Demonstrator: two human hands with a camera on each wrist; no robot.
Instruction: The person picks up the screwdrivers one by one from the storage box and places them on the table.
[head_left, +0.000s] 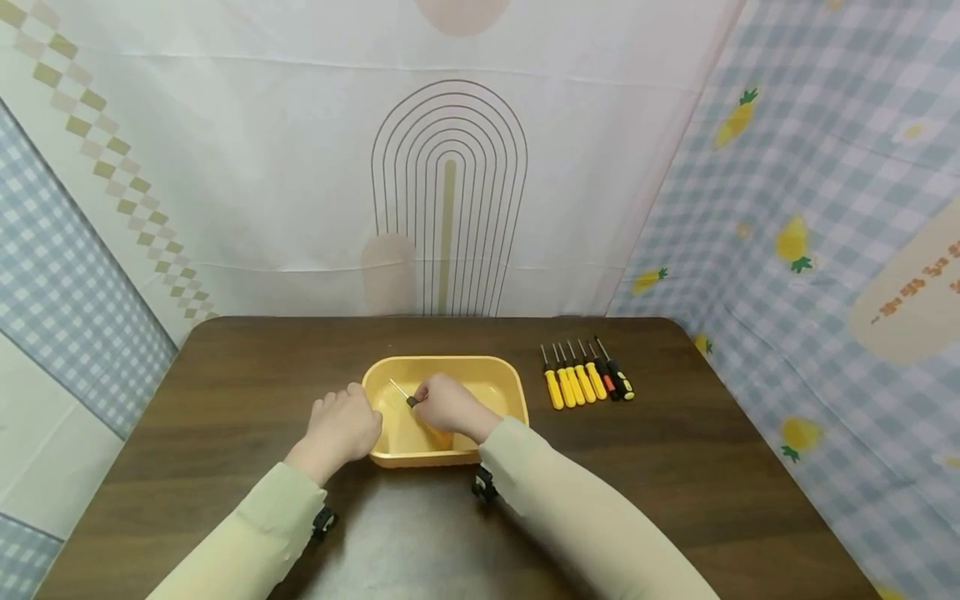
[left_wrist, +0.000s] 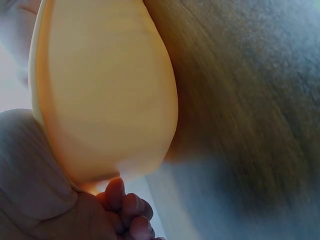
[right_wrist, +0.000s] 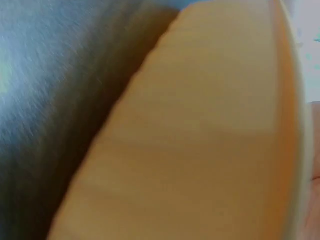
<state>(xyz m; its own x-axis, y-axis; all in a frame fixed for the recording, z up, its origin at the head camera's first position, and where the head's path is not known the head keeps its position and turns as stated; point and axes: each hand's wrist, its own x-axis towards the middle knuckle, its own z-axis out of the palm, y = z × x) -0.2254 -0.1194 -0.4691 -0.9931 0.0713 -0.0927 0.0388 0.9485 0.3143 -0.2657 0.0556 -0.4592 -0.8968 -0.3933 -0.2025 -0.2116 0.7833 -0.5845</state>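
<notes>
A yellow plastic bin point(head_left: 397, 457) stands on the table in the head view. Its left wall is gripped by my left hand point(head_left: 341, 425); in the left wrist view the fingers point(left_wrist: 116, 194) curl against the bin's outer side near the rim. Over the inside of the bin, my right hand point(head_left: 450, 404) holds a screwdriver point(head_left: 401, 391), its thin shaft pointing up and left. Most of that screwdriver's handle is hidden by the hand. The bin's outer wall point(right_wrist: 200, 125) fills much of the right wrist view, where only a sliver of the right hand shows.
Right of the bin, several screwdrivers point(head_left: 573, 385) lie side by side, most with yellow handles, their shafts toward the back. The brown wooden table point(head_left: 247, 375) meets a white patterned cloth point(head_left: 300, 192) behind and a checked cloth point(head_left: 795, 250) at the right.
</notes>
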